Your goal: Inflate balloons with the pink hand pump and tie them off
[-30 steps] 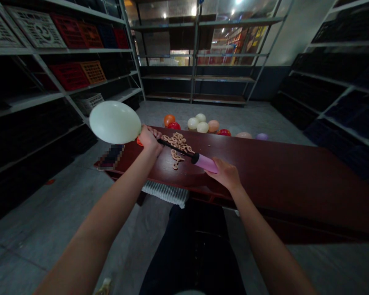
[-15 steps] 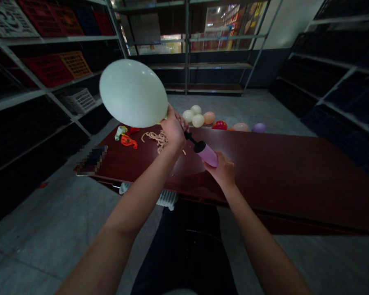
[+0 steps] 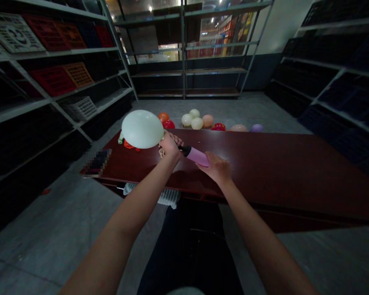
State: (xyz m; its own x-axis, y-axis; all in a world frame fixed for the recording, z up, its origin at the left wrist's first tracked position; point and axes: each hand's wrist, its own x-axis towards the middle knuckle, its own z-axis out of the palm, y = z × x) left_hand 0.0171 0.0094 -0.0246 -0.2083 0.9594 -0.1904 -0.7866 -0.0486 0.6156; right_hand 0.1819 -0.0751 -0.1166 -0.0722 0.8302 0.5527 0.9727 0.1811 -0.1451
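A pale green inflated balloon (image 3: 143,129) points out to the left from my left hand (image 3: 171,144). My left hand is closed around the balloon's neck and the black end of a hand balloon pump; the fingers hide where the two join. My right hand (image 3: 219,167) wraps the pink barrel of the balloon pump (image 3: 198,156), which lies tilted across in front of me above the table. Just beneath the left hand, a few beige uninflated balloons (image 3: 162,153) show on the tabletop. Orange uninflated balloons (image 3: 128,144) lie partly hidden behind the green balloon.
The dark red table (image 3: 279,172) stretches wide to the right. A blurred-out flat device (image 3: 97,163) rests at its left corner. Beyond the far edge sit white balloons (image 3: 197,123), orange, red and purple ones. Shelves with crates (image 3: 51,80) stand left; more racks stand behind and right.
The green balloon has dropped and looks smaller in view. My left hand has moved closer to the pink barrel, and the black rod between them now barely shows.
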